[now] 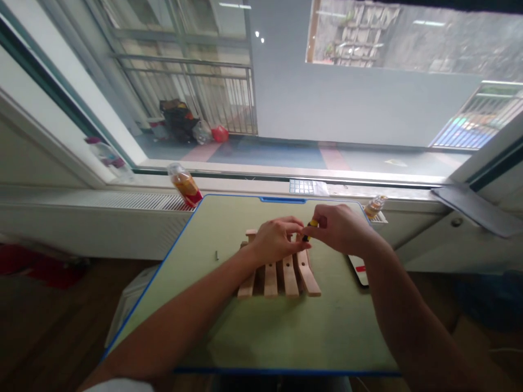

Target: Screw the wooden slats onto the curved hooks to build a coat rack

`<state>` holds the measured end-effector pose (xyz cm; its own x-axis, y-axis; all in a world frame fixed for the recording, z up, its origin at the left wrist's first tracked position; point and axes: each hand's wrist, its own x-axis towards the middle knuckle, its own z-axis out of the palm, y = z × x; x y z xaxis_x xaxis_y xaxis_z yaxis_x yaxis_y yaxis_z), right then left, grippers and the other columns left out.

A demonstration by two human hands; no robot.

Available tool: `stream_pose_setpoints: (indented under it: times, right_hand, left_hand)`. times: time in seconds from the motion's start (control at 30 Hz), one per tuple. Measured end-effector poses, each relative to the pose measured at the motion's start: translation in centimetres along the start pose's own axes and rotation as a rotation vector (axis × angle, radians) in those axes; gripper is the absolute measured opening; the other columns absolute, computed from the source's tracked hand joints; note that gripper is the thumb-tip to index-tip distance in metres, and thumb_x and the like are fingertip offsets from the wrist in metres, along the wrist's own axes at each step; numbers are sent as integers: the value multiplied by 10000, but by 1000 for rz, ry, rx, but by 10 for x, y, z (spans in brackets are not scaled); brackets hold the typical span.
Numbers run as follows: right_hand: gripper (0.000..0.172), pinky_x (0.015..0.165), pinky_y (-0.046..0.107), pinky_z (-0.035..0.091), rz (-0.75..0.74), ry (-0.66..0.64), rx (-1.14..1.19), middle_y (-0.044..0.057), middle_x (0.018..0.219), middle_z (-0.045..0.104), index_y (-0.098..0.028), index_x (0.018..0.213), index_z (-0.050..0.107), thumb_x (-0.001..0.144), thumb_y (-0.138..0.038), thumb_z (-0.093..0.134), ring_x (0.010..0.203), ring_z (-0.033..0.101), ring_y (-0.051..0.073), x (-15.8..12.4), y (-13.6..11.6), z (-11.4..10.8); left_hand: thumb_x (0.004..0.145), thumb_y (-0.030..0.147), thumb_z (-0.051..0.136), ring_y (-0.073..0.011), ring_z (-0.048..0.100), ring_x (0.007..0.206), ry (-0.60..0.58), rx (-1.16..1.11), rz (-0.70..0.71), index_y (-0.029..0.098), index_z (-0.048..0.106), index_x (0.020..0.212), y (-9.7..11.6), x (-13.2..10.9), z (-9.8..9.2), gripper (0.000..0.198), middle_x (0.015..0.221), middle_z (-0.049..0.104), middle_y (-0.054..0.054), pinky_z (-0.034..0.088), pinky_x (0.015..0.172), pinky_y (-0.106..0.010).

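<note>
Your right hand (345, 231) is pinching the tool (312, 224) at one o'clock on the slats (289, 277), which are sitting mid-table (261, 332); your left hand (275, 239) is covering them, grip unclear, and a screw (217, 255) is lying at their nine o'clock.

An ordinary indoor room is shown, though whether it belongs to a home, an office or a school cannot be told; a blue-edged desk (229, 335) is set before a wide window (281, 103); a white radiator (122, 201) is fitted below the sill (245, 185); beyond the glass, a paved walkway (269, 152) is bordered by railings (183, 61).
</note>
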<state>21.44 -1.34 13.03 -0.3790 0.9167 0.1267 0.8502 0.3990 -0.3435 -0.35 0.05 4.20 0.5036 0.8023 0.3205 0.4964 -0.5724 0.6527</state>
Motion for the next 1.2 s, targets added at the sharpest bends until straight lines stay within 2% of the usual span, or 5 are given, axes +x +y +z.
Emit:
stream_pose_setpoints:
  times: [0.33,0.57,0.73,0.97,1.2]
  right_hand:
    - [407,582,331,287,63,13,-84,11,664,651,-247,736,609,918,-602,689,612,485,173,20,-6,14]
    - [222,675,277,441,-92,-130,162,-27,804,740,-271,1142,756,952,-378,719,707,665,143,16,7,7]
    - [166,614,284,387,-79,-80,85,-35,738,696,-247,970,733,937,-410,741,642,580,133,19,15,11]
    - [382,575,312,302,41,21,-9,-31,625,612,-236,740,606,888,-550,767,569,469,134,21,12,15]
    - [438,576,325,279,51,63,-38,-14,647,638,-242,746,582,906,-618,740,580,467,148,19,7,25]
  left_hand:
    - [917,505,818,-209,776,982,-8,45,-2,309,869,1068,-14,5,-11,253,1290,806,10,577,824,-322]
    - [914,501,815,-205,784,974,14,-9,3,271,866,1052,-23,8,-5,273,1280,815,-7,584,774,-287]
    - [901,508,821,-186,775,904,6,-11,-11,274,869,1065,-26,12,-1,290,1265,815,-8,573,761,-282]
    - [901,541,814,-168,756,848,-9,-6,-39,278,866,1074,-23,11,-2,320,1270,807,-7,553,720,-273]
    - [928,534,785,-159,751,838,-8,14,-16,290,868,1054,-24,8,-1,287,1267,807,8,546,735,-279]
